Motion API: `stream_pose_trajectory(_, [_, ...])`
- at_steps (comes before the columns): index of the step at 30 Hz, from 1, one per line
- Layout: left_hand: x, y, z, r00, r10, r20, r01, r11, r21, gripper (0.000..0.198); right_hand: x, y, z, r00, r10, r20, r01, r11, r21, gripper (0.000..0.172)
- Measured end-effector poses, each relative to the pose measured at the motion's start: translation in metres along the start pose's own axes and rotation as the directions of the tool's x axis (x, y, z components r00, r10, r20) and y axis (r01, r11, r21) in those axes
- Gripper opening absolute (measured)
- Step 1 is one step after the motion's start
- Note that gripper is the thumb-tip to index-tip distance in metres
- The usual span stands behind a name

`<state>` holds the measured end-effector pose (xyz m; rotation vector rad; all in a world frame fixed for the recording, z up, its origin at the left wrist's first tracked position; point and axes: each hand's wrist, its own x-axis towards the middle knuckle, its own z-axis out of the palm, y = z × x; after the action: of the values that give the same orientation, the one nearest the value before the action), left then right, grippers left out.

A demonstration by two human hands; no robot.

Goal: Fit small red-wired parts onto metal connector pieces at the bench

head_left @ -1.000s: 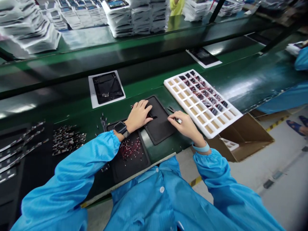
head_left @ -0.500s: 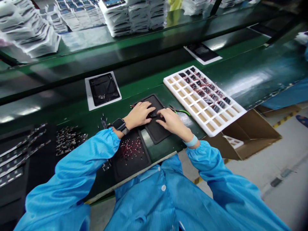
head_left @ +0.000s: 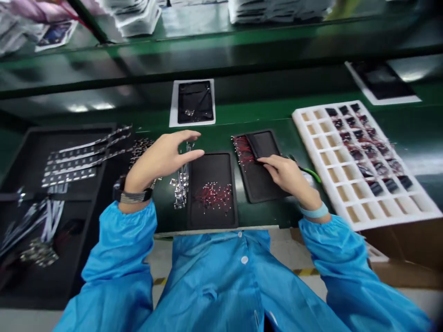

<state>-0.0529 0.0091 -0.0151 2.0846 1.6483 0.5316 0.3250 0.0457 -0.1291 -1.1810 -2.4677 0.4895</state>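
Observation:
My left hand (head_left: 164, 154) is raised over the bench, left of the middle tray. Its thumb and fingers are apart, with nothing between them. My right hand (head_left: 285, 175) is over the right-hand black tray (head_left: 258, 186), its fingertips closed at the near end of a narrow black strip (head_left: 253, 146). Red-wired small parts (head_left: 244, 150) lie along that tray's left side, beside the strip. The middle black tray (head_left: 211, 168) bears a loose heap of red-wired parts (head_left: 214, 194). Small metal-ended flex pieces (head_left: 180, 189) lie between my left hand and the middle tray.
A white compartment tray (head_left: 332, 157), partly filled with black wired parts, stands at right. Green-handled pliers (head_left: 311, 174) lie beside it. A large black tray (head_left: 88, 203) holds ribbon strips at left. Dark screen panels (head_left: 195, 101) lie behind, and a cardboard box (head_left: 408, 249) is below right.
My view has swung left. My left hand has come away from the right-hand tray and moved left, its fingers spreading. My right hand stays at that tray, with the black strip now plainly visible.

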Motion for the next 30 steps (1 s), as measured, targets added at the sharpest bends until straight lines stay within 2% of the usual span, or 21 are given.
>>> stream_pose_trajectory(2, [-0.035, -0.012, -0.003, 0.987, -0.107, -0.121, 0.097, 0.992, -0.079, 0.045, -0.006, -0.001, -0.007, 0.998, 0.064, -0.022, -0.063, 0.997, 0.052, 0.032])
stream_pose_trajectory(4, [-0.073, -0.024, 0.007, 0.955, -0.222, -0.195, 0.196, 0.970, -0.146, 0.041, -0.014, -0.003, -0.015, 0.981, 0.171, -0.089, -0.159, 0.979, 0.125, 0.027])
stream_pose_trajectory(6, [-0.110, -0.035, 0.027, 0.926, -0.322, -0.198, 0.293, 0.942, -0.163, 0.035, -0.019, -0.008, -0.023, 0.949, 0.281, -0.144, -0.246, 0.944, 0.218, 0.023])
stream_pose_trajectory(8, [-0.139, -0.043, 0.053, 0.913, -0.376, -0.161, 0.360, 0.925, -0.118, 0.032, -0.019, -0.016, -0.028, 0.927, 0.340, -0.158, -0.286, 0.915, 0.285, 0.022])
stream_pose_trajectory(11, [-0.160, -0.048, 0.086, 0.893, -0.412, -0.179, 0.410, 0.911, -0.049, 0.036, -0.004, -0.036, -0.031, 0.940, 0.329, -0.094, -0.277, 0.893, 0.354, 0.024])
stream_pose_trajectory(14, [-0.158, -0.050, 0.105, 0.880, -0.387, -0.275, 0.400, 0.917, -0.010, 0.031, 0.022, -0.060, -0.026, 0.971, 0.225, 0.085, -0.236, 0.832, 0.502, 0.028])
stream_pose_trajectory(17, [-0.150, -0.053, 0.111, 0.873, -0.361, -0.330, 0.372, 0.928, -0.029, 0.016, 0.050, -0.083, -0.014, 0.972, 0.069, 0.224, -0.206, 0.705, 0.678, 0.030])
stream_pose_trajectory(19, [-0.147, -0.053, 0.110, 0.873, -0.361, -0.328, 0.347, 0.932, -0.102, 0.009, 0.065, -0.094, -0.003, 0.971, 0.004, 0.237, -0.189, 0.616, 0.764, 0.030])
stream_pose_trajectory(21, [-0.146, -0.050, 0.107, 0.856, -0.375, -0.355, 0.312, 0.923, -0.223, 0.012, 0.077, -0.101, 0.008, 0.975, -0.015, 0.222, -0.174, 0.571, 0.803, 0.030])
stream_pose_trajectory(25, [-0.137, -0.031, 0.094, 0.765, -0.425, -0.485, 0.189, 0.867, -0.461, 0.013, 0.087, -0.108, 0.025, 0.975, 0.030, 0.218, -0.194, 0.583, 0.789, 0.031])
stream_pose_trajectory(27, [-0.124, -0.020, 0.085, 0.740, -0.429, -0.517, 0.104, 0.833, -0.543, 0.016, 0.087, -0.109, 0.030, 0.974, 0.047, 0.222, -0.207, 0.586, 0.784, 0.031])
stream_pose_trajectory(28, [-0.115, -0.015, 0.080, 0.745, -0.433, -0.507, 0.062, 0.802, -0.594, 0.017, 0.087, -0.110, 0.032, 0.975, 0.052, 0.216, -0.205, 0.587, 0.784, 0.031])
stream_pose_trajectory(30, [-0.094, -0.010, 0.074, 0.793, -0.438, -0.423, 0.008, 0.702, -0.712, 0.020, 0.086, -0.111, 0.033, 0.978, 0.055, 0.202, -0.195, 0.594, 0.780, 0.030])
